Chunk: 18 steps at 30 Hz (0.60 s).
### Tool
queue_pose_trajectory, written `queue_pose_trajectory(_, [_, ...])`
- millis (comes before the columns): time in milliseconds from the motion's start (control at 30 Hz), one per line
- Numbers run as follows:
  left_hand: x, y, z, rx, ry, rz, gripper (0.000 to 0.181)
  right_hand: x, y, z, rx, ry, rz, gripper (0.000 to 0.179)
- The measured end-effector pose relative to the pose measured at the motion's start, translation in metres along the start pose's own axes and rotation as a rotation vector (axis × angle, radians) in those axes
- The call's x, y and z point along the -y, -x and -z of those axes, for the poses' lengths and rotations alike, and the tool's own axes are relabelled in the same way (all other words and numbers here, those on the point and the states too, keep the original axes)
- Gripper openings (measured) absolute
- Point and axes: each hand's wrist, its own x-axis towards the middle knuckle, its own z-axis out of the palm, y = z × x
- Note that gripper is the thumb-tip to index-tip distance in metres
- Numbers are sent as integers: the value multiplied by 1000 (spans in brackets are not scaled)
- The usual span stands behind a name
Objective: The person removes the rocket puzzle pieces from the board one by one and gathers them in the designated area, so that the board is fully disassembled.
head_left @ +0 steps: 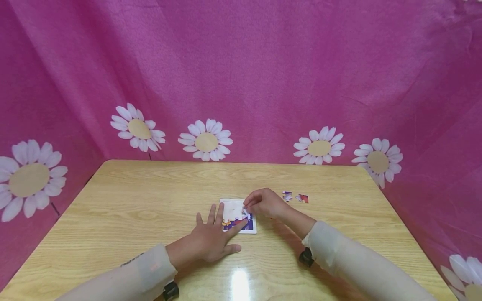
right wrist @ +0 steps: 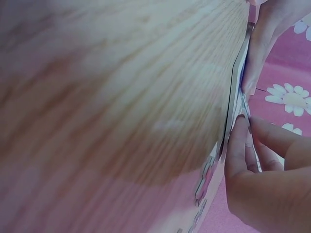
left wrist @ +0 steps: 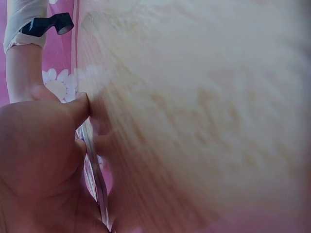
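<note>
A small white-framed puzzle board (head_left: pixel 238 230) lies flat near the middle of the table, its near part filled with purple, yellow and red picture pieces. My left hand (head_left: pixel 212 240) is spread over its left and near side, index finger lying across the laid pieces. At the board's right side, my right hand (head_left: pixel 265 202) pinches a jigsaw piece (head_left: pixel 244 212) between thumb and fingers, just over the bare white area beside the laid pieces. The right wrist view shows my right hand (right wrist: pixel 267 160) with its fingertips at the board's edge. The left palm fills much of the left wrist view.
Two loose jigsaw pieces lie to the right beyond my right hand: one purple and white piece (head_left: pixel 287 196) and one red piece (head_left: pixel 303 198). The wooden table (head_left: pixel 158 188) meets a pink flowered curtain (head_left: pixel 256 83) at the back and sides.
</note>
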Motion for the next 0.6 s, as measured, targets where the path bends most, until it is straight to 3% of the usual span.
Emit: queue_pose_trajectory(600, [1,0,1,4,12,-5,70,-7,4,11,-27,-30,-35,13])
